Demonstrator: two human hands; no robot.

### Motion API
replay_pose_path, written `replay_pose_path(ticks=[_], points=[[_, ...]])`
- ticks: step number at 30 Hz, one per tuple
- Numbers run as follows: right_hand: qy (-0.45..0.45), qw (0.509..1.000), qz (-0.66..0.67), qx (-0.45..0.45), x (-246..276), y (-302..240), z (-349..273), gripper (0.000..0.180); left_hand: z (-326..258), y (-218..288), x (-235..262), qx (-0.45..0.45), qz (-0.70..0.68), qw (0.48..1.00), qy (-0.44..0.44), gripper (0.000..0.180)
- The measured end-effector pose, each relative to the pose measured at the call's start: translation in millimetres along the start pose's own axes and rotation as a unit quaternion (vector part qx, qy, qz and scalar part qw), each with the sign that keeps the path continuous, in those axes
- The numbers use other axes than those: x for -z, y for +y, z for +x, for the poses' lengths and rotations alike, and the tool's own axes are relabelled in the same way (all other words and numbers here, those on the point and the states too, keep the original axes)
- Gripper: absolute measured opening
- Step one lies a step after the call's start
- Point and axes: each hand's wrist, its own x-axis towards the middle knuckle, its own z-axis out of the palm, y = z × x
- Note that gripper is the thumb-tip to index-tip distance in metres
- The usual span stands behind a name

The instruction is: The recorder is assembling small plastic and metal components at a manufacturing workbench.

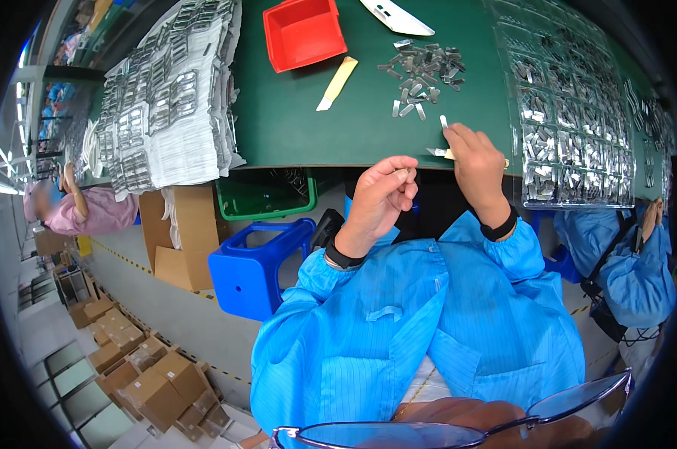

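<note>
My left hand (384, 196) is just off the table's front edge, fingers curled and thumb pressed to the index finger; whatever it may pinch is too small to make out. Over the table to its right, my right hand (476, 161) has its fingers closed, with a small shiny metal piece (443, 121) at the fingertips. A yellow-handled blade (438, 152) sticks out from under that hand; whether the palm grips it or it lies on the table is hidden. Beyond the hands, a loose pile of small metal pieces (428, 71) is spread on the green table (293, 138).
A second yellow-handled knife (337, 84) lies near a red bin (305, 34) and a white tray (398, 16). Stacked white trays (177, 105) stand left, clear compartment trays (574, 120) right. Below are a green crate (267, 202), blue stool (245, 262) and cardboard box (188, 254). Co-workers sit on both sides.
</note>
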Motion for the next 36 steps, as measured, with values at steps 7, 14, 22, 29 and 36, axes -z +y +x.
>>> replay_pose_path(ticks=[7,14,22,29,36], points=[[0.053,0.995,0.079,-0.007,0,-6,3,0.028,2,-7,3,0.019,-0.022,0.999,-0.034,0.010],[0.014,0.996,0.052,0.070,3,-14,-28,0.023,-3,-8,7,0.010,0.024,0.999,0.019,0.015],[0.138,0.962,0.224,0.068,-13,-7,-39,0.025,1,-21,-1,0.058,0.081,0.995,0.018,0.016],[0.106,0.697,0.643,-0.299,14,-38,-34,0.018,3,-29,-21,-0.010,0.088,0.996,0.024,0.023],[0.051,0.682,0.644,-0.342,19,-37,-31,0.013,5,-29,-24,-0.026,0.103,0.994,0.031,0.024]])
